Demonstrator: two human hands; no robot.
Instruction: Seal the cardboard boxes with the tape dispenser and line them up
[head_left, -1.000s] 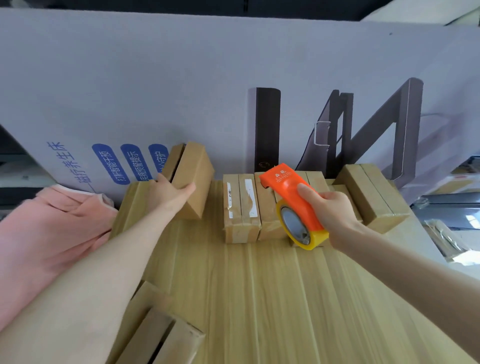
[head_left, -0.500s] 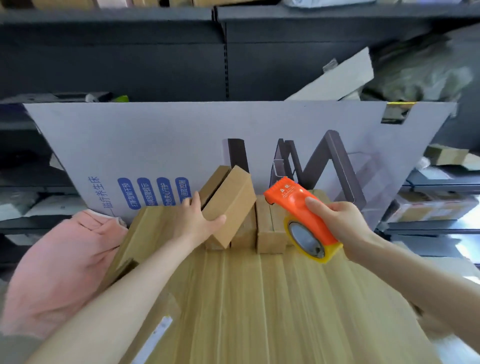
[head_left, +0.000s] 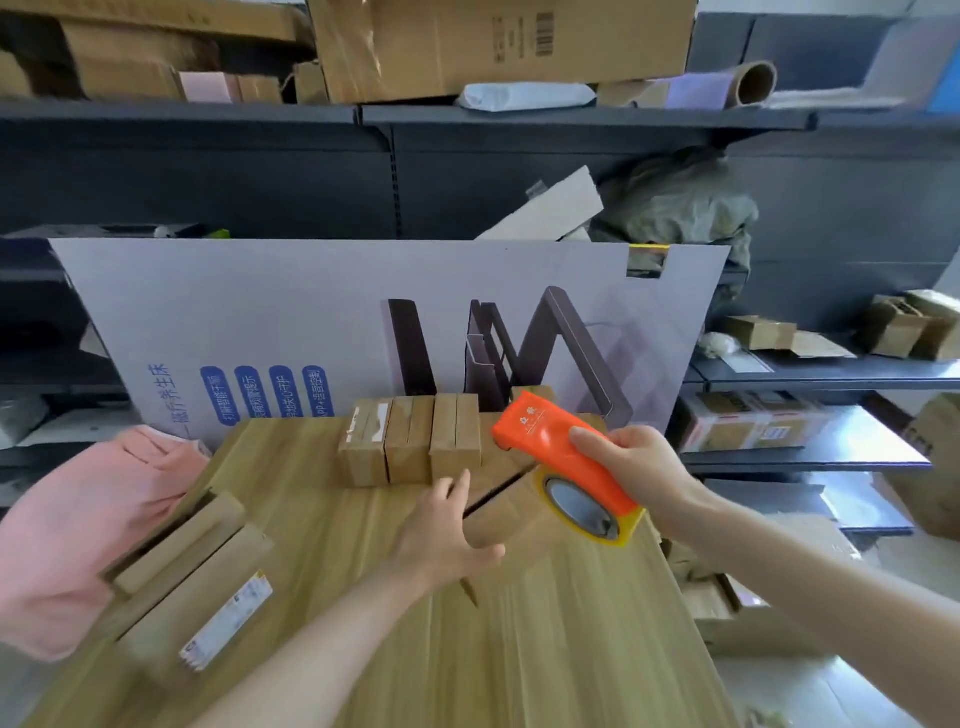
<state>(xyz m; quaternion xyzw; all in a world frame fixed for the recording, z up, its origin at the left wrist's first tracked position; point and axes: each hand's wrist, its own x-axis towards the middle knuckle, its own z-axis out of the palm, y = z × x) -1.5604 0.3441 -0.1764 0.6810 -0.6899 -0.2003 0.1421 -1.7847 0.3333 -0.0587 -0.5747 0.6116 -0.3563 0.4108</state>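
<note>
Between the two hands on the worktop (head_left: 519, 649) lies the unsealed box (head_left: 519, 514). Its open seam runs slantwise from near-left to far-right. The left hand (head_left: 441, 530), fingers spread and straight, is at the box's near-left edge. The right hand (head_left: 628, 467) grips the tape dispenser (head_left: 550, 447) over the seam's far end, so taping would likely pull towards the body. Behind stands a row of boxes (head_left: 410, 441).

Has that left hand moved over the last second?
Yes. The left hand has gone rightward: it was left of the row of boxes by the printed board, and now lies at the row's right end, beside the tape dispenser.
</note>
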